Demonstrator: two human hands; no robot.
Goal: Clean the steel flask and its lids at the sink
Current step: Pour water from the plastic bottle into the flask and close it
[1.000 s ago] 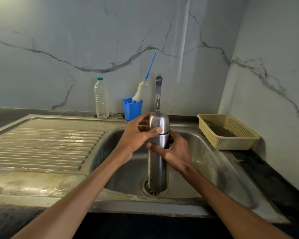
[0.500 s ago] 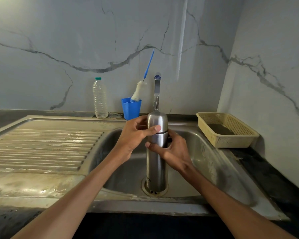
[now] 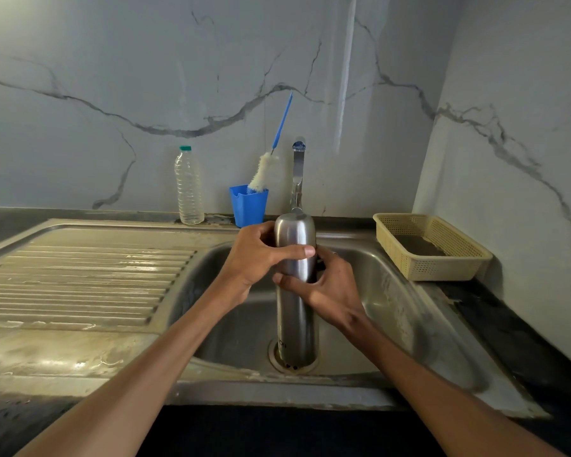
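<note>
Upright over the sink (image 3: 409,324) drain: steel flask (image 3: 297,318). Wrapped round its domed lid (image 3: 294,232), left hand (image 3: 254,255), fingers curled tight; right hand (image 3: 330,291) gripping the body just below.

Two bare forearms reach forward, converging; the left hand (image 3: 254,255) curls around the flask's cap (image 3: 294,234), thumb across its front; the right hand (image 3: 330,288) grips the flask (image 3: 297,321) just below, fingers wrapped around.
</note>
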